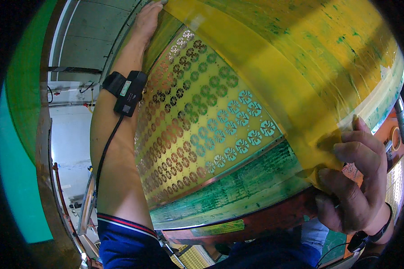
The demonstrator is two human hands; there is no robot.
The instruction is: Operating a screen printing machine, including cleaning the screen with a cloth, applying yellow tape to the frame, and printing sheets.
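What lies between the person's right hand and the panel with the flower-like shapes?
In the head camera's view, yellow film spans the stretch from the patterned panel to the right hand.

A teal panel [24,179] shows at far left.

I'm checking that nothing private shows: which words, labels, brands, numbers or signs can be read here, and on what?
None can be read clearly enough to quote.
Black device on the left forearm: pale label and small square code, too small to read.
Yellow-green strip on the dark red edge: faint marks, too blurred.
Yellow sheet and patterned panel: no words I can make out.
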